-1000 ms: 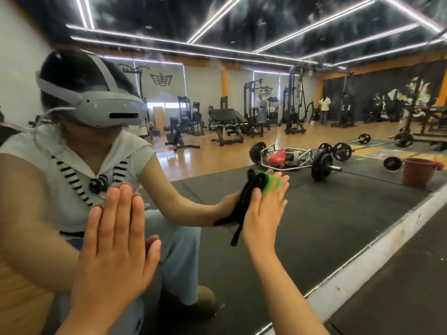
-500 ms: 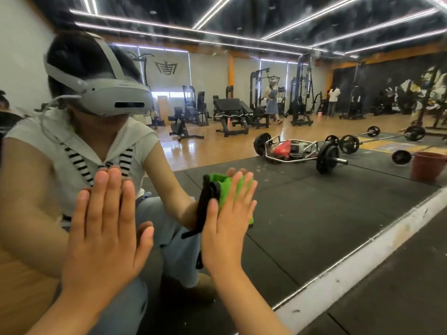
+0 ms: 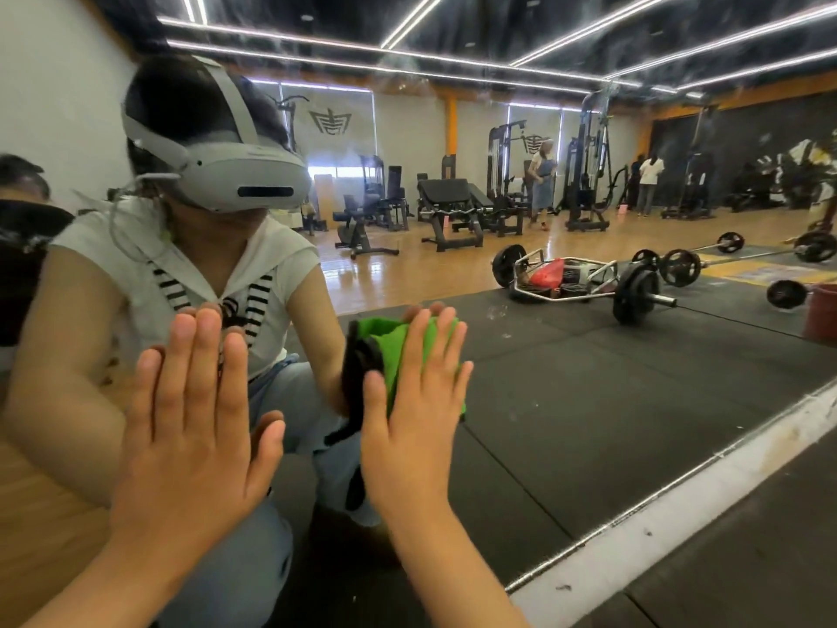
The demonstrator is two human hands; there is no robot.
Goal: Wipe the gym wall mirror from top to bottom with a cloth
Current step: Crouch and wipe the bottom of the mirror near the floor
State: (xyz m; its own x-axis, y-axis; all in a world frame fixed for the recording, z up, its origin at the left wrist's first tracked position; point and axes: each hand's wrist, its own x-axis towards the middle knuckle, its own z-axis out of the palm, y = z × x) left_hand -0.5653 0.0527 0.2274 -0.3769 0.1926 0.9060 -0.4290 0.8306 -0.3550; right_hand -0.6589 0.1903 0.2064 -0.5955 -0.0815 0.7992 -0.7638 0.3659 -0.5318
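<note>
Cloth (image 3: 395,344) slid left under right hand (image 3: 419,428) (left hand (image 3: 190,439) beside)

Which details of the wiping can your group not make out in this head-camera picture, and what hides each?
1. Green cloth: head view, mostly covered by the flat right hand pressing it to the mirror.
2. Mirror's top edge: head view, cut off by the picture's upper edge.
3. Left hand: head view, palm hidden; only its back shows.
4. Reflected people far back: head view, too small.

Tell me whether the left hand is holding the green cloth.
No, the green cloth is pressed to the mirror under the flat right hand, while the left hand lies bare against it.
</note>
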